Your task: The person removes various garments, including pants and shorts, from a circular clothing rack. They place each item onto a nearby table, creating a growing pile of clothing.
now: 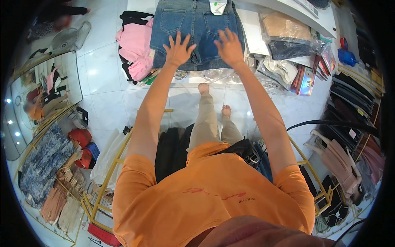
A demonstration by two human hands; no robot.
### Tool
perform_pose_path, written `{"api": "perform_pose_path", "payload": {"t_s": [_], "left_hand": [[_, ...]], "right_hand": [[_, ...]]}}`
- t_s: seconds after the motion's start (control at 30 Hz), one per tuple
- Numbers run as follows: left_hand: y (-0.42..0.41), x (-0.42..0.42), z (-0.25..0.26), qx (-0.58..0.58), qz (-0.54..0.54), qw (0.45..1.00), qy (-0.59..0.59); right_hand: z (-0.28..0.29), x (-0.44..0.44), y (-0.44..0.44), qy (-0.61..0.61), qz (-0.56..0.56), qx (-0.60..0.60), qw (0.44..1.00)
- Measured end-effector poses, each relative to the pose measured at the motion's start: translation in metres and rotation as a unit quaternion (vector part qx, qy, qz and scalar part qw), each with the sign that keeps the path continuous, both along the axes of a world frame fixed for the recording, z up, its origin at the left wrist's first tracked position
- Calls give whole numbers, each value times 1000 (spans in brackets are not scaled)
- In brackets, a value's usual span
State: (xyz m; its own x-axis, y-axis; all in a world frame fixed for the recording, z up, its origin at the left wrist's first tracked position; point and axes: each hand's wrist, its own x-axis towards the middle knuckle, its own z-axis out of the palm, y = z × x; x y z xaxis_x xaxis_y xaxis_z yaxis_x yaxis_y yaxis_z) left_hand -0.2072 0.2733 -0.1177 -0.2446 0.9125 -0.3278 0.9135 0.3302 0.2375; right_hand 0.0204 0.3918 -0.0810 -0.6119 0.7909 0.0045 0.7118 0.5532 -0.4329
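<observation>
A pair of blue denim shorts or a short denim skirt (193, 27) lies spread before me, back pockets up, with a white tag (218, 6) at its waistband. My left hand (179, 51) is over its left part, below one pocket, fingers apart. Over the right part, below the other pocket, is my right hand (230, 49), also with spread fingers. Neither hand grips anything; whether the palms press on the denim is hard to tell. Beside the denim at left is a heap of pink clothing (135, 46) with black fabric under it.
Plastic-wrapped garments (287, 27) and shiny printed packets (307, 81) lie to the right. Gold metal racks (118, 154) with hanging clothes flank me. A mirror (46, 102) leans at left, near red helmets (81, 139). A black cable (330, 123) crosses at right.
</observation>
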Motion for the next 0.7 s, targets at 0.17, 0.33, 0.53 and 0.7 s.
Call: {"api": "perform_pose_path", "payload": {"t_s": [0.17, 0.33, 0.53, 0.7], "left_hand": [[-9, 24, -39, -83, 37, 995, -33], [-8, 11, -31, -87, 15, 994, -65], [-7, 12, -19, -101, 28, 991, -81], [-58, 59, -28, -46, 34, 992, -112]], "right_hand": [[-40, -18, -27, -242, 64, -152, 956], [-52, -29, -36, -333, 81, -108, 933], [-37, -22, -18, -336, 107, -195, 915], [-55, 15, -40, -303, 145, -256, 906]]}}
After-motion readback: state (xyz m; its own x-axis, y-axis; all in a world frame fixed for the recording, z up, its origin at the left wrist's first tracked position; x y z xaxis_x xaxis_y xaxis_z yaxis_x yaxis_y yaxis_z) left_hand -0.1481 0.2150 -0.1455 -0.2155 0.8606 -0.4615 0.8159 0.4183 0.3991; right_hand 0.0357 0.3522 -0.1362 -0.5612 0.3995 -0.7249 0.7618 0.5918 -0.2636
